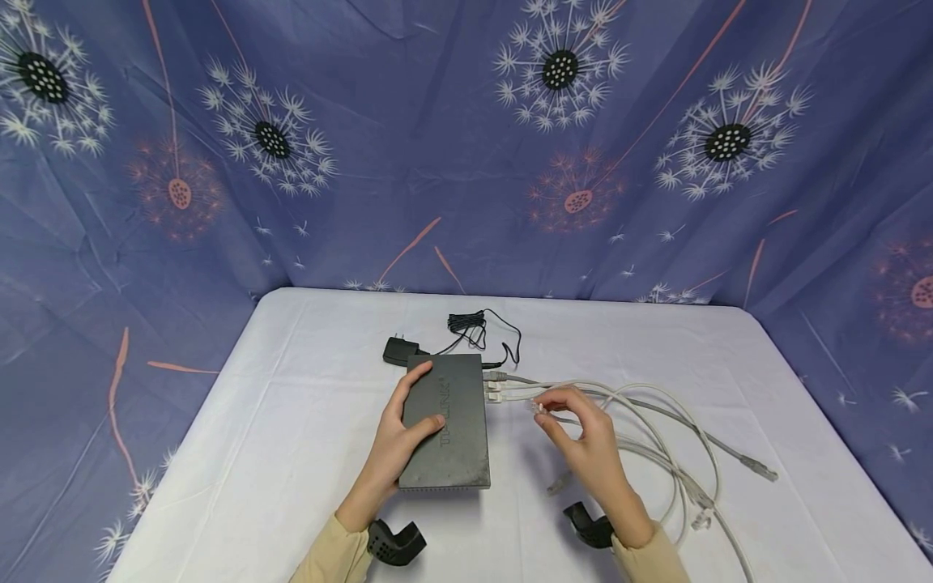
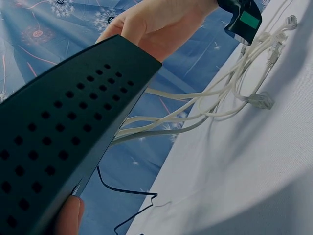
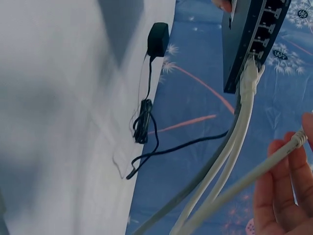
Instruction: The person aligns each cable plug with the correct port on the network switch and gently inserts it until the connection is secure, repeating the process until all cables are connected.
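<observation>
My left hand (image 1: 394, 441) grips a dark TP-LINK network switch (image 1: 462, 441) by its left side, thumb across the top, and holds it tilted over the table. Vent holes dot the near side of the switch in the left wrist view. Several network cable plugs (image 1: 496, 387) sit in the ports on its right side, and the right wrist view shows further ports (image 3: 261, 36) with nothing in them. Just right of these, my right hand (image 1: 589, 441) pinches the plug end of another pale network cable (image 3: 259, 171) between thumb and fingers. That plug is apart from the switch.
Behind the switch lie a black power adapter (image 1: 399, 351) and its bundled cord (image 1: 465, 322), which runs to the switch. Pale and grey cables (image 1: 678, 461) loop over the right of the white table (image 1: 306, 405), with loose plugs (image 1: 758, 467) among them. A patterned blue cloth (image 1: 437, 162) hangs behind.
</observation>
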Motion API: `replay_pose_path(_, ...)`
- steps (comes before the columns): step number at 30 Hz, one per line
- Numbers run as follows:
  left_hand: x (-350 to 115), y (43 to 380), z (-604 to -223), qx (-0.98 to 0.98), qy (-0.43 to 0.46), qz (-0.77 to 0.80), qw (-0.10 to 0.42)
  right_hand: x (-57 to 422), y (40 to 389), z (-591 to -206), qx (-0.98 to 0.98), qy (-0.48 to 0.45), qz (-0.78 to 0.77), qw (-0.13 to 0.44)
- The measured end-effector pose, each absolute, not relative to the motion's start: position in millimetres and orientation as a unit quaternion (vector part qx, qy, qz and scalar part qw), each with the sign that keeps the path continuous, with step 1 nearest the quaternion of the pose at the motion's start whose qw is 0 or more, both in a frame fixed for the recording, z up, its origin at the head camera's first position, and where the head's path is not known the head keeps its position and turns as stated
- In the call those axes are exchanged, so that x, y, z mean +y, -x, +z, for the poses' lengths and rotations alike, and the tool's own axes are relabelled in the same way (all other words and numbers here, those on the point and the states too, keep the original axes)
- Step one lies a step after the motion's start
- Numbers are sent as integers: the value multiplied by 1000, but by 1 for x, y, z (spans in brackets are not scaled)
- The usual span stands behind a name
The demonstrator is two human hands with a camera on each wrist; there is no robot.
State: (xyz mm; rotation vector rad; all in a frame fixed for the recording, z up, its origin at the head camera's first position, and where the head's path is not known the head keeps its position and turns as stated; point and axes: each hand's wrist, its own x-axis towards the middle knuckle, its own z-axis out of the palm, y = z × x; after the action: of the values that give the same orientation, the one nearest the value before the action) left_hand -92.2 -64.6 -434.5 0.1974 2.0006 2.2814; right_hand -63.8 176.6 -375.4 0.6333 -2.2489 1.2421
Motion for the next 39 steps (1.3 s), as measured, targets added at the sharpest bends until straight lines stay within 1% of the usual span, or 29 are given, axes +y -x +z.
replay_pose_path(4, -65, 92, -434, 657, -67, 749, 51, 174, 68, -378, -813, -246, 465, 251)
replay_pose_path(10, -65, 92, -433, 657, -70, 749, 51, 177, 80, -402, -807, -256, 467, 254)
replay_pose_path(14, -64, 92, -433, 656, -72, 749, 52, 177, 84, -412, -812, -257, 463, 244)
replay_pose_path(19, -64, 91, -431, 657, -72, 748, 52, 176, 86, -414, -823, -261, 448, 233)
replay_pose_path(25, -64, 91, -430, 659, -71, 747, 50, 174, 88, -415, -826, -282, 420, 247)
replay_pose_path(39, -63, 90, -430, 663, -67, 744, 53, 169, 89, -415, -818, -275, 450, 231)
